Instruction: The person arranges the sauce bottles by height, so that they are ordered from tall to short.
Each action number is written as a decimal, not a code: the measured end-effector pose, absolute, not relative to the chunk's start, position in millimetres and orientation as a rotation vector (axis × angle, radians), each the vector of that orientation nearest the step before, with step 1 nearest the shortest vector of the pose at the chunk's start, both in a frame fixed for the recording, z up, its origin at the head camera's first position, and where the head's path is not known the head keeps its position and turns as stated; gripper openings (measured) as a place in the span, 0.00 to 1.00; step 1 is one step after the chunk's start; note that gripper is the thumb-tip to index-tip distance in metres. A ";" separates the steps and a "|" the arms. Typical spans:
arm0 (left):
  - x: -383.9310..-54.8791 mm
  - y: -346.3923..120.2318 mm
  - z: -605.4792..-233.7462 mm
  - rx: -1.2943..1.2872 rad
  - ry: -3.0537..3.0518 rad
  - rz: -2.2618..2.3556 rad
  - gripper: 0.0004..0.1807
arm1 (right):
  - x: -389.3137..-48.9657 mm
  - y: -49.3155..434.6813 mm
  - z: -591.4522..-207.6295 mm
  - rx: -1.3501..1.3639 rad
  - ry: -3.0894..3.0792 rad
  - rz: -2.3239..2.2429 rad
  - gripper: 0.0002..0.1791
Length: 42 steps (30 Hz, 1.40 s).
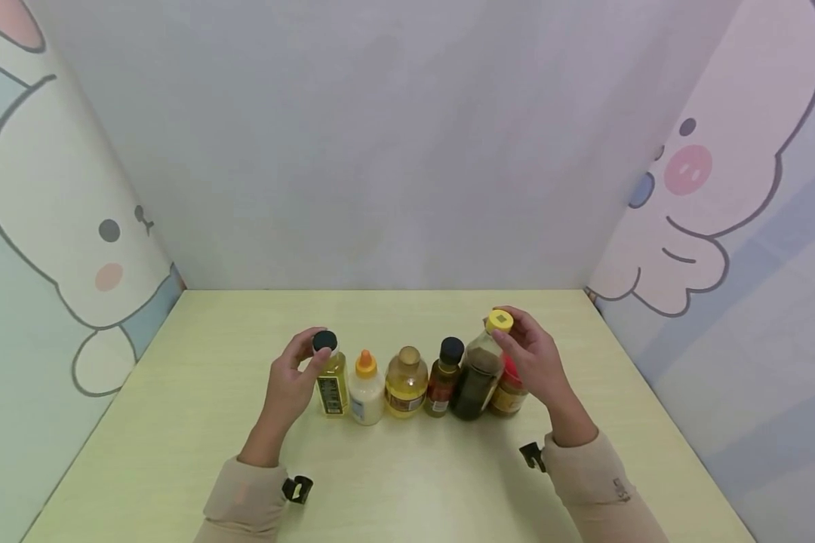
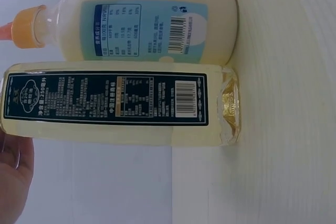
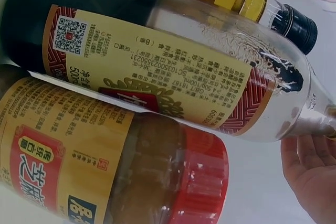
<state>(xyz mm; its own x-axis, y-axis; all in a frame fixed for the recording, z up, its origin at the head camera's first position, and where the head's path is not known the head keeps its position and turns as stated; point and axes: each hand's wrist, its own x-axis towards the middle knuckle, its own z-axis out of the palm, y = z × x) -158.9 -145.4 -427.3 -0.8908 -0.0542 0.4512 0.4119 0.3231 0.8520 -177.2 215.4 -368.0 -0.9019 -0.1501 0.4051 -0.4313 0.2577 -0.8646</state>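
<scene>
Pale table (image 1: 407,490): row of six containers (image 1: 410,386) stands before you, set close, probably so both ends lie within reach. Tall dark-sauce bottle (image 1: 474,383), second from right: your right hand (image 1: 536,362) pinches its top, likely steadying it. Square olive-oil-blend bottle (image 1: 333,388), left end: your left hand (image 1: 290,385) pinches near black cap (image 1: 324,342) (label uncovered). Squat sesame jar (image 1: 508,400) at right end, beside sauce.

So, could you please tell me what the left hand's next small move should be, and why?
I'd probably ease the left hand off the leftmost bottle: it appears to stand upright on the table beside the orange-capped bottle, so it likely needs no support.
</scene>
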 end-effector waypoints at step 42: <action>-160.1 -143.1 -428.6 -0.290 -2.194 -1.576 0.19 | -206.8 191.2 -322.4 0.279 -2.312 1.649 0.22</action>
<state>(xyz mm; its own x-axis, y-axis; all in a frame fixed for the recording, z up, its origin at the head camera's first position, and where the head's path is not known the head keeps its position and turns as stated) -160.1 -143.1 -428.6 -0.8894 -0.0742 0.4510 0.4038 0.3349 0.8513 -206.8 191.2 -322.4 -0.9402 0.0088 0.3406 -0.3192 0.3272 -0.8894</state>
